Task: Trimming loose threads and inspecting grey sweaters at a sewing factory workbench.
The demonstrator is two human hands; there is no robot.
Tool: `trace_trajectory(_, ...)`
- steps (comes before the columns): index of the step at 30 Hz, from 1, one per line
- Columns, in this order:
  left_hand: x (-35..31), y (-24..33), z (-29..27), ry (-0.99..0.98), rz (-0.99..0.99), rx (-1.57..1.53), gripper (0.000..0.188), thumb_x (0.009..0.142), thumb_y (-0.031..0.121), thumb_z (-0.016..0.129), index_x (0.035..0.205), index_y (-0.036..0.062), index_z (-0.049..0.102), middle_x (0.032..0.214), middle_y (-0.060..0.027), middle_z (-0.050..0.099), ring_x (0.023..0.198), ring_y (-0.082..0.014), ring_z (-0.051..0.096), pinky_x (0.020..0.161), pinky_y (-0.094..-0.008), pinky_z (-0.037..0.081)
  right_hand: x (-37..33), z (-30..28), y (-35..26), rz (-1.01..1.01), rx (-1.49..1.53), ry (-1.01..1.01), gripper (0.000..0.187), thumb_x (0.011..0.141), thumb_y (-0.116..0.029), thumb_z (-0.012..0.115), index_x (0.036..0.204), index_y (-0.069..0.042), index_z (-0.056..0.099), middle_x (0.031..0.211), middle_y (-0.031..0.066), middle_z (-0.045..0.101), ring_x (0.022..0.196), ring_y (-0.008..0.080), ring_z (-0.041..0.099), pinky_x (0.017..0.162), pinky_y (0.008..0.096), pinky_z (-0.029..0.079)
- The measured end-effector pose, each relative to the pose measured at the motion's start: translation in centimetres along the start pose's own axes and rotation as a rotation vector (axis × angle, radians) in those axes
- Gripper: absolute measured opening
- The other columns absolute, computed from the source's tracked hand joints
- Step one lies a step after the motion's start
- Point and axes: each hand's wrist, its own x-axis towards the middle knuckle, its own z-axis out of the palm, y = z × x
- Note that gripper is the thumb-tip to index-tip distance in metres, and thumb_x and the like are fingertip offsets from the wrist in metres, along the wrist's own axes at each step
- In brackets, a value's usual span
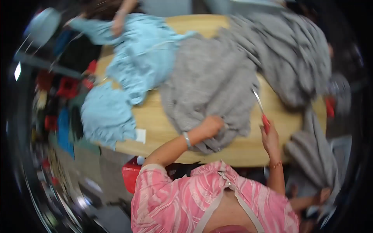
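Observation:
A grey knitted garment (206,73) lies spread and rumpled on the wooden table in front of me. My left hand (213,126) is closed on a fold of it near its lower edge. To the right of the garment, my right hand (271,136) grips a red-handled metal tool (260,104). Its thin shaft points up and away from me, with the tip close to the garment's right edge. Blur hides the exact shape of the tip.
Light blue garments (143,54) lie at the left of the table (155,120), where another person's hand (117,27) touches one. A grey heap (287,58) covers the far right. Another person's forearm (307,202) reaches in at lower right beside hanging grey cloth (314,155). A red stool (131,174) stands below the edge.

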Motion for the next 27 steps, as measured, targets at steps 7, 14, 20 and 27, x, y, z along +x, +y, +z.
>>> trace_trajectory(7, 7.2, -4.1, -4.0, -0.109, 0.024, 0.06, 0.018, 0.08, 0.023, 0.058, 0.075, 0.006, 0.057, 0.078, -0.0146, 0.063, 0.077, -0.0329, 0.06, 0.064, -0.0427, 0.048, 0.0, 2.8, 0.5, -0.004, -0.143, 0.057, 0.031, 0.087, -0.022, 0.061, 0.112, -0.006, 0.049, 0.091, 0.0216, 0.058, 0.089, 0.0399, 0.055, 0.075, 0.047, 0.045)
trace_trajectory(14, 13.8, -7.7, -0.9, 0.107, 0.097, 0.199, 0.046, 0.084, 0.023, 0.058, 0.127, 0.0098, 0.048, 0.138, -0.014, 0.041, 0.13, -0.0329, 0.034, 0.106, -0.05, 0.025, -1.0, 3.5, 1.4, -0.036, -0.089, -0.026, 0.02, 0.088, -0.019, 0.059, 0.099, -0.005, 0.049, 0.069, 0.0209, 0.057, 0.071, 0.0418, 0.058, 0.064, 0.0472, 0.046)
trace_trajectory(20, 15.8, -7.5, -0.5, -0.019, 0.155, 0.255, 0.054, 0.086, 0.024, 0.055, 0.137, 0.0105, 0.041, 0.147, -0.0082, 0.033, 0.138, -0.0322, 0.023, 0.11, -0.0607, 0.009, 0.0, 0.7, 2.1, 0.03, -0.114, -0.2, 0.025, 0.086, -0.025, 0.06, 0.097, -0.004, 0.05, 0.067, 0.0225, 0.059, 0.069, 0.0431, 0.06, 0.062, 0.0491, 0.046)
trace_trajectory(27, 21.0, -7.8, 0.4, -0.042, 0.122, -0.301, 0.035, 0.083, -0.001, 0.054, 0.118, 0.0048, 0.054, 0.124, -0.017, 0.052, 0.101, -0.0379, 0.059, 0.099, -0.0397, 0.041, 5.9, -1.6, 2.7, -0.007, -0.122, -0.098, 0.023, 0.085, -0.02, 0.061, 0.097, -0.003, 0.051, 0.072, 0.0212, 0.06, 0.07, 0.0404, 0.06, 0.063, 0.0466, 0.046)
